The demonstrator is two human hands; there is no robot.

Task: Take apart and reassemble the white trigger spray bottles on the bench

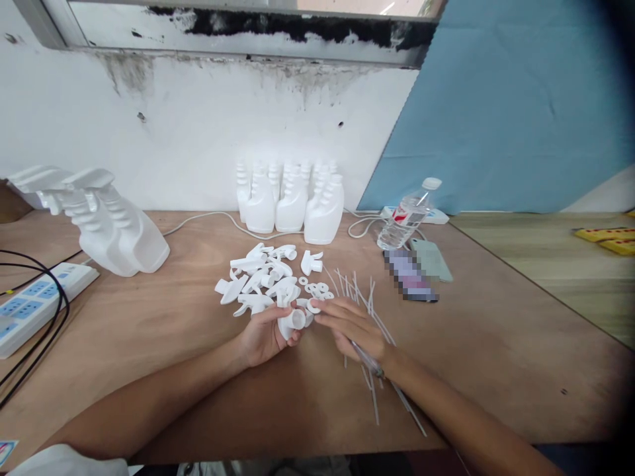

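My left hand (268, 336) is closed around a white spray trigger head (296, 320), its round collar opening facing me. Close by on the right, my right hand (354, 327) has its fingertips at a small white washer (313, 306); whether they pinch it I cannot tell. A clear pen-like tool (367, 360) is tucked in the right palm. Just beyond both hands lies a pile of white trigger heads (258, 274), with several loose washers (318, 289) at its right. Thin white dip tubes (374, 396) lie scattered under and around the right hand.
Several white bottles (325, 215) stand by the wall. At left, bottles with trigger heads fitted (133, 241) stand near a power strip (44, 301) and black cables (62, 297). A water bottle (404, 221), a phone (414, 281) and a pale green object (432, 259) are at right.
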